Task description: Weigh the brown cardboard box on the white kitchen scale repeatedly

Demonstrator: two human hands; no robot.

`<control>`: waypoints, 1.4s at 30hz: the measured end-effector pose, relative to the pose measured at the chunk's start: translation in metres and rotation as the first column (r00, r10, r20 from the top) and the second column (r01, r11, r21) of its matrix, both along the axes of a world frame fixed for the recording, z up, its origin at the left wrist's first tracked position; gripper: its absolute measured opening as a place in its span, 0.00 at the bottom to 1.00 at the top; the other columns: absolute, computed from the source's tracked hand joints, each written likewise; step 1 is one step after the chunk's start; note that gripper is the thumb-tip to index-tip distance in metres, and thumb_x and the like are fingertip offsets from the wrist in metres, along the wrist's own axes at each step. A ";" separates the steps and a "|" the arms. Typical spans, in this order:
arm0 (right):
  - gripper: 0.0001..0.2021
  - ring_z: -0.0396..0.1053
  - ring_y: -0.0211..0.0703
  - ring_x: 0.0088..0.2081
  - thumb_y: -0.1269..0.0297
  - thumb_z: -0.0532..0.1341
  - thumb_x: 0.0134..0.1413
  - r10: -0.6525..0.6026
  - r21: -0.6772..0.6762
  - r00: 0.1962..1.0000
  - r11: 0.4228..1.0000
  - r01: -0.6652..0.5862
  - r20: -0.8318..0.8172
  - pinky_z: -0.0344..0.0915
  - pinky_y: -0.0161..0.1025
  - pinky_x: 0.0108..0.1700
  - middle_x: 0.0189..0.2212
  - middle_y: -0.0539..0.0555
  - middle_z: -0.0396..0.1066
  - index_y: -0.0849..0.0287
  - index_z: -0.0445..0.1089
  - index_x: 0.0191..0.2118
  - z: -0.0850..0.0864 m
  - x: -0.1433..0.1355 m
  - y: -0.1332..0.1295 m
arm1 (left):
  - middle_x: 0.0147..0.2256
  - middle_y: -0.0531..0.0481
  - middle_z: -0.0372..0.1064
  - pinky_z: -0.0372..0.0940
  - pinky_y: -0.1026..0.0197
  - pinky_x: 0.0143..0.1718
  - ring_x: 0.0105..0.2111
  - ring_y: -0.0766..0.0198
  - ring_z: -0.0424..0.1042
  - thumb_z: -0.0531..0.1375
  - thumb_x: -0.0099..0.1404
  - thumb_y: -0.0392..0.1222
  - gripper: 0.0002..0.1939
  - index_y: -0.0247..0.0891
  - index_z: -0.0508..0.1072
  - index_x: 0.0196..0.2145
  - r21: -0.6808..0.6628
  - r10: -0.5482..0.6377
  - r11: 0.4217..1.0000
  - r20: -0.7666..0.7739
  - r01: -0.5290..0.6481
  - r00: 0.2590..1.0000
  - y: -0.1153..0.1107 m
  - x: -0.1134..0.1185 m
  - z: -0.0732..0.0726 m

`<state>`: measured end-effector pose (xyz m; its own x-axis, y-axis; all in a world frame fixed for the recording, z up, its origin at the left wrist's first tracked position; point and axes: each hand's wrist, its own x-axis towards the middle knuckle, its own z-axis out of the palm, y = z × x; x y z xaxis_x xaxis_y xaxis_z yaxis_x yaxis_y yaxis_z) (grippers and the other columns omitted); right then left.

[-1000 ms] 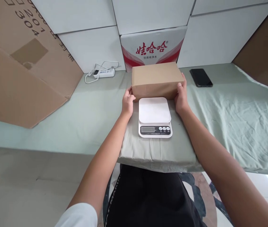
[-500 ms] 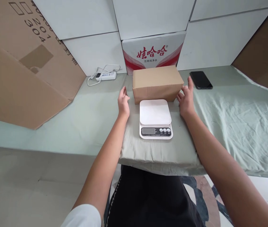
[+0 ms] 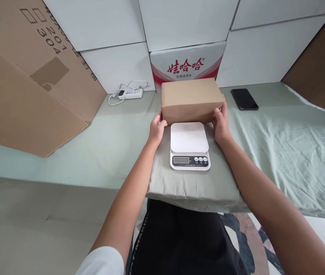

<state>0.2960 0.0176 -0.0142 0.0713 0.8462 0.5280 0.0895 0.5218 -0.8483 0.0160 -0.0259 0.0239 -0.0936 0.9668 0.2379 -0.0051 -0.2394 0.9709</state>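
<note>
A closed brown cardboard box (image 3: 192,99) is gripped between my two hands, just behind a white kitchen scale (image 3: 189,138). My left hand (image 3: 157,128) presses on its left end, thumb at the lower front corner. Round the right end goes my right hand (image 3: 221,121), thumb on the front face and fingers partly hidden behind the box. The scale has a bare platform, a blank-looking display and several round buttons facing me. Whether the box's underside touches the cloth is hidden by the scale.
A white power strip (image 3: 130,93) with its cable lies back left, a black phone (image 3: 244,99) back right. A red-and-white carton (image 3: 188,63) and white boxes stand behind. Large cardboard (image 3: 36,91) flanks the left side. Pale green cloth (image 3: 116,152) covers the table.
Both hands have moved inward from beside the box and closed on its ends. The box appears slightly raised or tilted. The scale stays in place; the view has shifted a little.
</note>
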 end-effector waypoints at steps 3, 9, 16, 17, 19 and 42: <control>0.46 0.48 0.55 0.85 0.29 0.61 0.61 -0.006 0.015 0.999 1.000 0.006 -0.051 0.47 0.61 0.87 0.82 0.48 0.53 0.38 0.53 0.79 0.016 -0.007 -0.010 | 0.55 0.43 0.80 0.70 0.57 0.49 0.55 0.51 0.76 0.58 0.53 0.41 0.31 0.42 0.78 0.56 0.032 0.013 0.999 -0.043 -0.012 0.999 -0.003 0.001 0.004; 0.48 0.45 0.61 0.85 0.27 0.61 0.60 -0.112 0.087 0.994 0.990 0.113 -0.009 0.42 0.63 0.87 0.83 0.49 0.51 0.36 0.51 0.80 0.048 -0.008 -0.066 | 0.65 0.44 0.77 0.66 0.47 0.72 0.73 0.42 0.67 0.62 0.53 0.42 0.36 0.44 0.77 0.62 0.126 -0.069 0.989 -0.053 0.075 0.996 -0.039 -0.002 0.008; 0.50 0.38 0.61 0.86 0.31 0.63 0.61 -0.143 0.029 0.990 0.989 0.142 0.021 0.43 0.69 0.86 0.83 0.53 0.47 0.38 0.45 0.82 0.036 -0.012 -0.140 | 0.67 0.46 0.77 0.63 0.45 0.77 0.74 0.43 0.68 0.62 0.57 0.40 0.37 0.47 0.76 0.66 0.115 -0.056 0.992 -0.007 0.057 0.998 -0.105 -0.006 -0.001; 0.48 0.38 0.60 0.87 0.32 0.63 0.62 -0.141 0.014 0.990 0.990 0.141 0.024 0.44 0.68 0.86 0.83 0.52 0.47 0.37 0.45 0.81 0.033 -0.013 -0.146 | 0.67 0.46 0.77 0.65 0.45 0.75 0.73 0.43 0.69 0.62 0.57 0.39 0.37 0.47 0.76 0.66 0.108 -0.052 0.993 0.001 0.052 0.999 -0.110 -0.005 -0.002; 0.45 0.40 0.59 0.86 0.36 0.63 0.64 -0.138 -0.011 0.990 0.990 0.138 0.022 0.45 0.67 0.86 0.83 0.51 0.49 0.36 0.47 0.80 0.027 -0.015 -0.152 | 0.67 0.46 0.78 0.67 0.44 0.73 0.71 0.43 0.71 0.61 0.58 0.39 0.36 0.46 0.77 0.65 0.087 -0.039 0.995 0.023 0.037 0.999 -0.116 -0.005 -0.002; 0.34 0.57 0.68 0.80 0.42 0.64 0.63 -0.131 0.242 0.987 0.958 0.150 -0.094 0.55 0.73 0.82 0.77 0.48 0.59 0.29 0.59 0.73 0.079 -0.007 -0.104 | 0.71 0.39 0.71 0.60 0.43 0.79 0.77 0.40 0.64 0.66 0.67 0.60 0.36 0.44 0.72 0.68 0.271 -0.050 0.962 0.008 0.046 0.999 -0.087 -0.005 0.027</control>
<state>0.2894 -0.0859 0.0646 0.2284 0.6681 0.7081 0.1174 0.7032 -0.7013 0.0114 -0.1131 0.0505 -0.0543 0.8700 0.4900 -0.0370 -0.4921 0.8697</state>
